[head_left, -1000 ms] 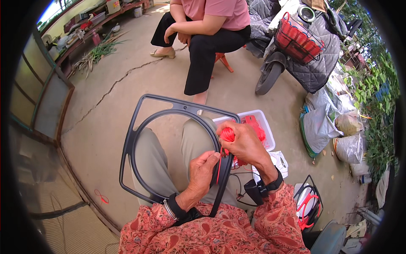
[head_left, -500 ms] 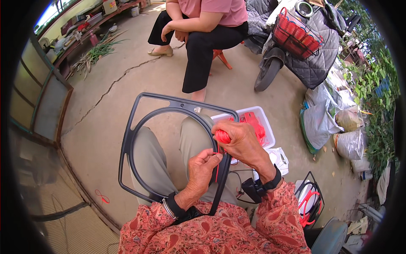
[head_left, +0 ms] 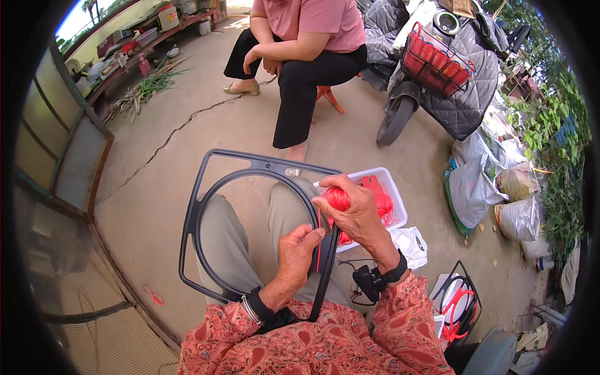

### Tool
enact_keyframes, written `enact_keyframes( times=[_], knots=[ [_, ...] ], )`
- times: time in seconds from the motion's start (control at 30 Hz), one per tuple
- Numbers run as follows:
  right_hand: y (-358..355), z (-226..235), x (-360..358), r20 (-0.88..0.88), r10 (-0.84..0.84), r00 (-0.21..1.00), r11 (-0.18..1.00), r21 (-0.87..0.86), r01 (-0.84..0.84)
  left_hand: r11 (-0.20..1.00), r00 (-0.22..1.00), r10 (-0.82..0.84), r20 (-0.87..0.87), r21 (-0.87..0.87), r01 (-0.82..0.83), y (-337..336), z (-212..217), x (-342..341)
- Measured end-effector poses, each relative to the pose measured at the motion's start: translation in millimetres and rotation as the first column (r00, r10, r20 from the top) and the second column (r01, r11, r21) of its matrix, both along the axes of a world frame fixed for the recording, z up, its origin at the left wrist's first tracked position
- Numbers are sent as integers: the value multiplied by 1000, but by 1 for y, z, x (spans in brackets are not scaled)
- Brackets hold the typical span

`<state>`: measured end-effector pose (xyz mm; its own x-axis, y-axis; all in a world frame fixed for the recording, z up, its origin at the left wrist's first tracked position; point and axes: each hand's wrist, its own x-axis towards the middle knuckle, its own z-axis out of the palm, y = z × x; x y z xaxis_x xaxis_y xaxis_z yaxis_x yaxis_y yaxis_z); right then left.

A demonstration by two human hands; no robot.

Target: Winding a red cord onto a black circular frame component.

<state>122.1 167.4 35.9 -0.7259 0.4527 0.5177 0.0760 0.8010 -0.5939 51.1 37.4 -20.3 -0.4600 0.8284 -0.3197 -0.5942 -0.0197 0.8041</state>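
A black plastic frame point(head_left: 256, 167), a round ring inside a squared outer bar, lies across my lap. My left hand point(head_left: 292, 259) is at the ring's right side, thumb and forefinger closed on a red cord point(head_left: 319, 247) that runs along the bar. My right hand point(head_left: 361, 215) is wrapped around a ball of red cord point(head_left: 338, 198), just above and to the right of the left fingertips. The bar between the hands is partly hidden by my fingers.
Beyond my right hand, a white tub point(head_left: 399, 215) holds red cord. A white bag point(head_left: 410, 247) and another black frame with red cord point(head_left: 459, 303) lie to the right. Someone in a pink top point(head_left: 328, 25) sits opposite, near a parked vehicle with a red basket point(head_left: 437, 62). Sacks point(head_left: 472, 190) stand far right.
My right hand has tilted back and opened slightly around the ball, lifting off the frame's bar. The left hand stays at the bar. The view has shifted a little.
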Motion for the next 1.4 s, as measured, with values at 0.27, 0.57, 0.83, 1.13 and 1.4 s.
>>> enact_keyframes(
  times=[0.27,0.57,0.83,1.13,1.4],
  knots=[
    [-7,-59,38,-203,-482,852,250,-964,-87,998,984,49,-169,50,-41,-4,9,-31],
    [-47,-88,55,-173,-251,952,211,-970,-121,992,937,-118,-328,10,128,-33,23,-69],
    [-32,-38,25,-148,-168,975,293,-952,-94,961,868,-271,-415,-64,269,-56,27,-67],
    [-35,-63,-13,-191,-74,979,471,-872,-135,961,914,-277,-295,-93,261,-63,3,-64],
    [-46,-66,-3,61,-125,990,771,-623,136,967,927,-255,-275,-51,250,-64,-12,-64]
  ],
)
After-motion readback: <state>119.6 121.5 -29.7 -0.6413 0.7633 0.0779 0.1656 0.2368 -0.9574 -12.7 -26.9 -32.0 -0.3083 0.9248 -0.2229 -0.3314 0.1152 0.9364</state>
